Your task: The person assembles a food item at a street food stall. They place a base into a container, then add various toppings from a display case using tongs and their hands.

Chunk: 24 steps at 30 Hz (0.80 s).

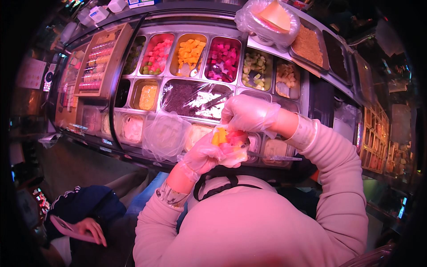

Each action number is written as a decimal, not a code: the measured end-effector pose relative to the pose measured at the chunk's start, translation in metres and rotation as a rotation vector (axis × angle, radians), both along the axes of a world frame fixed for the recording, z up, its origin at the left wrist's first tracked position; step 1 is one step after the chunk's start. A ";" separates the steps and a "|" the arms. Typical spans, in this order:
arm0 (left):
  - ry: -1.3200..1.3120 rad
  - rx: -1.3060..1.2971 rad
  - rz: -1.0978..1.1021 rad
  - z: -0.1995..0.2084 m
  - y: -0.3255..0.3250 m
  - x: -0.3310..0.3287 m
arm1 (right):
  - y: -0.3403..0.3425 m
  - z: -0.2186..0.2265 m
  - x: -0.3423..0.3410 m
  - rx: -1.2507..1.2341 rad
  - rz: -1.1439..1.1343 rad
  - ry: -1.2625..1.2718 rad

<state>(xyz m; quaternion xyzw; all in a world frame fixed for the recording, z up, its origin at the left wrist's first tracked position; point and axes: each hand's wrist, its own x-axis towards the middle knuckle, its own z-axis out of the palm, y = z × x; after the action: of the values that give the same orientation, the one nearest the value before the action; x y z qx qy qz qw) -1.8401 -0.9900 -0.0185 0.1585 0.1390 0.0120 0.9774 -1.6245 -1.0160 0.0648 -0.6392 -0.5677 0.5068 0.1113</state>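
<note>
My left hand [202, 156], in a clear plastic glove, is closed around an open, pale, thin wrapper [235, 160] at the counter's front edge. Yellow fruit cubes [219, 136] and pinkish-red fruit pieces [238, 141] lie in the wrapper, with some dark bits among them. Just above it is my gloved right hand [250, 111], its fingers bent down and pinched at the wrapper's upper edge. What those fingertips hold is hidden. To the right of the wrapper, a flat metal blade [282, 158] lies across the front tubs.
Steel pans of yellow cubes [190, 51], magenta cubes [223, 58] and green pieces [256, 69] line the back. A film-covered dark pan [191, 95] sits mid-counter. Plastic film [167, 135] lies left of my hands. A person's hand [91, 230] with a phone [71, 229] is at lower left.
</note>
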 end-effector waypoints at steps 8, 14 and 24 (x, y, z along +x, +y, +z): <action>0.069 0.125 0.024 0.010 0.011 0.010 | 0.003 -0.021 0.019 -0.084 -0.424 0.468; 0.079 0.153 0.071 0.011 0.016 0.018 | 0.014 -0.059 0.070 -0.232 -0.463 1.074; 0.019 -0.053 0.097 -0.004 0.025 0.028 | 0.031 -0.018 0.069 0.113 -0.518 0.930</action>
<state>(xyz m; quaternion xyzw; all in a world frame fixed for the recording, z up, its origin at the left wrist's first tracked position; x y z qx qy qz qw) -1.8123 -0.9645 -0.0226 0.1258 0.1560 0.0543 0.9782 -1.5559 -0.9847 0.0469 -0.4592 -0.3085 0.6610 0.5070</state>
